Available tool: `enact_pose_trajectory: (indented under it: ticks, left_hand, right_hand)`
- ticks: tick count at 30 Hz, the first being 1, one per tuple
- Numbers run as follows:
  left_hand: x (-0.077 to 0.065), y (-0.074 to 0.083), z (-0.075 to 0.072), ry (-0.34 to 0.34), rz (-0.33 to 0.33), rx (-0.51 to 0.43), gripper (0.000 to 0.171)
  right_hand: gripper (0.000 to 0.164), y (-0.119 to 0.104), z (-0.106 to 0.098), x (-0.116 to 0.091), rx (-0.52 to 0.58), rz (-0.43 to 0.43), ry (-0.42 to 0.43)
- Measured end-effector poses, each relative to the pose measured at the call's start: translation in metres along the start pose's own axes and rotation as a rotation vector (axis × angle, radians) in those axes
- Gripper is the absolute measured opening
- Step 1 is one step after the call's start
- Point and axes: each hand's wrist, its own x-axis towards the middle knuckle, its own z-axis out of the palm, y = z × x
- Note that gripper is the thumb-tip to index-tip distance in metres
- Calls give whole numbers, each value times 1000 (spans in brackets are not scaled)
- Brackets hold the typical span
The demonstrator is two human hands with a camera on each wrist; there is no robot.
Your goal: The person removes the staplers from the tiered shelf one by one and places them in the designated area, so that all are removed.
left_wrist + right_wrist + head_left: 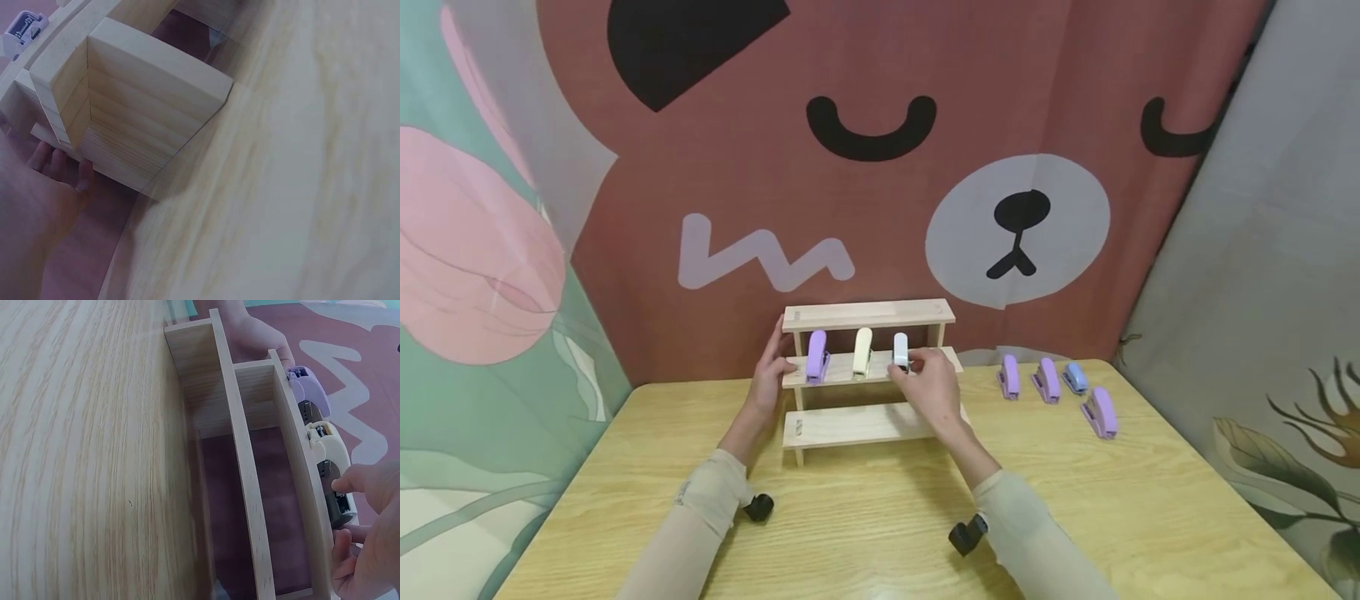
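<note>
Head view first: the table (850, 533) is light yellowish wood with visible grain, its far edge close to a big fabric backdrop (730, 183) printed with a reddish-brown bear face, closed eyes and a pale zigzag. The left curtain (475, 250) is green with a pink flower, the right curtain (1232, 275) grey with leaves near the bottom. A three-step wooden shelf (857, 425) stands near the table's back edge. Left hand (766, 375) grips its left end, thumb at the middle step. On that step sit a purple stapler (816, 354), a cream stapler (862, 354) and a white stapler (901, 347), with the right hand (934, 385) pinching the white one. Off to the right on the tabletop: three more purple staplers (1046, 380) and a small blue stapler (1075, 378).

Left wrist view: mostly bare wood, with the shelf's end at upper left and that hand's bent fingers touching its edge. There's a pale stapler in the top corner, can't tell which one.

Right wrist view: tabletop grain fills the left side, shelf boards run down the middle, and thumb and fingers pinch the white stapler next to the cream one. The zigzag shows behind, with a teal strip up top.
</note>
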Motion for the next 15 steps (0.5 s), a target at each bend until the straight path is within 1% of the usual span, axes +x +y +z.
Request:
enact_pose_trajectory:
  ticks: [6,10,15]
  left_hand:
    - [1,0,-2,4,-12,-5,89]
    - [-1,-2,-2,2,-6,-14,89]
    - [2,-7,-2,1,-2,-25,89]
  right_hand:
    - [45,1,0,1,26,6,6]
    - [42,4,2,0,71,10,21]
    - [38,8,2,2,115,-19,54]
